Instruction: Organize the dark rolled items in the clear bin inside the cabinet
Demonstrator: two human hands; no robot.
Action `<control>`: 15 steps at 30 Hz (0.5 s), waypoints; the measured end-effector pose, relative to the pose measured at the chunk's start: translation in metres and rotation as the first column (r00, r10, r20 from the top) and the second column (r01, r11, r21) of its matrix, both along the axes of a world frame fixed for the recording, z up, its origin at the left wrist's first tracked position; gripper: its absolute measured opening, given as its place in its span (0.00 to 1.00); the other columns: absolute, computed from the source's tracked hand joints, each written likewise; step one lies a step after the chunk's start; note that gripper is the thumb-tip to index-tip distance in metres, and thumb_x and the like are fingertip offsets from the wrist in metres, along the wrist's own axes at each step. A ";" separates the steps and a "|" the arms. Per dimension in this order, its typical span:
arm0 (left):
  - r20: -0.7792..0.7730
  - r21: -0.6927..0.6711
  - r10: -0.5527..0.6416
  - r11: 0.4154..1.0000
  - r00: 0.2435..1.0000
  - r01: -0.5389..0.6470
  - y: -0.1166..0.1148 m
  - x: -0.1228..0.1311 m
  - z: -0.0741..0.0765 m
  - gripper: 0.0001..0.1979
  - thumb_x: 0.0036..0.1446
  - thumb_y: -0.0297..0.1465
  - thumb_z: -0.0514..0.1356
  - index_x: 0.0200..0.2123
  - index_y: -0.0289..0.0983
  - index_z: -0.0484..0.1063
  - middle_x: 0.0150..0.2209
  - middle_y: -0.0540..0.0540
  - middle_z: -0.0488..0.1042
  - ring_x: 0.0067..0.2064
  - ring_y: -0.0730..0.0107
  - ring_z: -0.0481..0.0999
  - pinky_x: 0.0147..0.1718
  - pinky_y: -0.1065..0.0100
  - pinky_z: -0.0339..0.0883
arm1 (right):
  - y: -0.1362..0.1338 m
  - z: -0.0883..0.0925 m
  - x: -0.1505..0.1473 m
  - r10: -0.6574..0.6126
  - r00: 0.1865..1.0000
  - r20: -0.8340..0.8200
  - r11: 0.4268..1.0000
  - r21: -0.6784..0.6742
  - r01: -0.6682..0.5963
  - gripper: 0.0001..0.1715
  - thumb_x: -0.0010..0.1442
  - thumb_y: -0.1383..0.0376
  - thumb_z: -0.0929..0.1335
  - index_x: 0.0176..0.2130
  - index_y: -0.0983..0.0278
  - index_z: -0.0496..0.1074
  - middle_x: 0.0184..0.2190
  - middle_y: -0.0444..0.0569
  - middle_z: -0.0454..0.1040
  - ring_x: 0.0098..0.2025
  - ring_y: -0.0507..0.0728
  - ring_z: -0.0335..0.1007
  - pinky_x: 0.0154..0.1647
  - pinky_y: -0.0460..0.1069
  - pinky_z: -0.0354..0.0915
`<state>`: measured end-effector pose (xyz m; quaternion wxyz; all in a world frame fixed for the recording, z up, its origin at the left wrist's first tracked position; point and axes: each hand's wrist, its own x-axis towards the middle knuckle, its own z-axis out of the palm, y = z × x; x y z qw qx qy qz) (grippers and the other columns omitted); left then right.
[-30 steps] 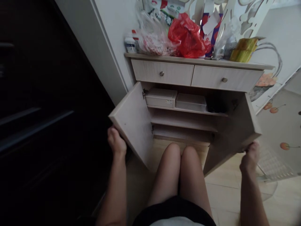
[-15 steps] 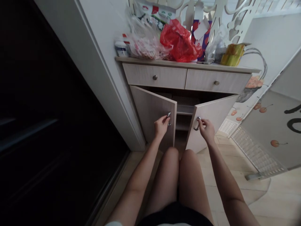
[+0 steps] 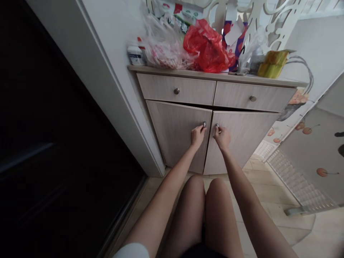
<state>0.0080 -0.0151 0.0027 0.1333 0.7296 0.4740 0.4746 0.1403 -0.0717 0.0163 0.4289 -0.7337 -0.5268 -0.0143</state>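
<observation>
Two pale wood-grain doors, the left cabinet door (image 3: 177, 129) and the right cabinet door (image 3: 247, 132), stand slightly ajar with their inner edges almost meeting. A dark gap shows along their tops. My left hand (image 3: 198, 137) is closed around the metal handle (image 3: 204, 124) of the left door. Across from it, my right hand (image 3: 222, 138) grips the right door's metal handle (image 3: 216, 125). The fingers partly cover both handles. The shelves inside are out of sight.
Above the doors are two knobbed drawers (image 3: 176, 87). The cabinet top holds a white bottle (image 3: 135, 55), a clear plastic bag (image 3: 163, 46), a red plastic bag (image 3: 206, 46) and a yellow package (image 3: 272, 63). A white door frame rises at left; a decorated panel stands at right.
Both cabinet doors have swung inward from wide apart to nearly closed. My hands have moved forward and closer together with the handles, and the shelves are now hidden.
</observation>
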 end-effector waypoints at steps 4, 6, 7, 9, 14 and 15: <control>-0.032 0.005 0.001 1.000 0.999 0.000 0.012 0.005 0.000 0.10 0.64 0.31 0.59 0.42 0.34 0.80 0.38 0.38 0.80 0.40 0.63 0.78 0.42 0.65 0.67 | 0.013 0.000 -0.001 0.013 1.000 0.009 1.000 0.016 -0.013 0.34 0.71 0.50 0.53 0.44 0.67 0.78 0.40 0.59 0.78 0.40 0.59 0.74 0.37 0.48 0.62; -0.045 0.000 -0.001 1.000 0.999 0.001 0.016 0.007 0.000 0.10 0.64 0.31 0.59 0.41 0.35 0.80 0.37 0.39 0.80 0.39 0.64 0.78 0.42 0.66 0.66 | 0.019 0.000 -0.001 0.007 1.000 0.017 1.000 0.018 -0.007 0.34 0.71 0.50 0.53 0.43 0.67 0.78 0.39 0.59 0.78 0.40 0.59 0.74 0.36 0.48 0.62; -0.050 -0.003 -0.003 1.000 0.999 0.003 0.018 0.007 0.000 0.09 0.64 0.31 0.59 0.41 0.35 0.80 0.36 0.39 0.80 0.38 0.64 0.77 0.42 0.66 0.66 | 0.022 0.000 0.000 0.002 1.000 0.020 1.000 0.017 -0.002 0.34 0.71 0.50 0.53 0.43 0.67 0.78 0.39 0.59 0.78 0.39 0.59 0.74 0.36 0.48 0.62; -0.057 -0.008 -0.005 1.000 0.998 0.005 0.022 0.008 0.002 0.09 0.64 0.30 0.59 0.41 0.35 0.80 0.36 0.39 0.80 0.38 0.63 0.78 0.42 0.65 0.66 | 0.027 0.000 0.000 -0.005 1.000 0.021 1.000 0.010 0.005 0.33 0.71 0.50 0.54 0.43 0.67 0.78 0.40 0.58 0.78 0.39 0.59 0.74 0.36 0.47 0.62; -0.095 -0.013 -0.006 1.000 0.995 0.005 0.030 0.011 0.007 0.09 0.64 0.30 0.59 0.40 0.34 0.80 0.37 0.37 0.80 0.39 0.61 0.78 0.42 0.65 0.66 | 0.040 -0.001 0.001 -0.021 1.000 -0.003 1.000 -0.003 0.021 0.33 0.70 0.50 0.54 0.44 0.66 0.78 0.39 0.59 0.79 0.40 0.60 0.75 0.36 0.48 0.63; -0.105 -0.015 -0.007 1.000 0.994 0.005 0.031 0.011 0.008 0.09 0.64 0.30 0.59 0.39 0.34 0.80 0.37 0.37 0.80 0.39 0.61 0.78 0.42 0.65 0.66 | 0.043 -0.001 0.001 -0.021 1.000 -0.008 1.000 -0.005 0.021 0.32 0.70 0.50 0.54 0.44 0.66 0.78 0.39 0.59 0.79 0.40 0.60 0.75 0.36 0.48 0.63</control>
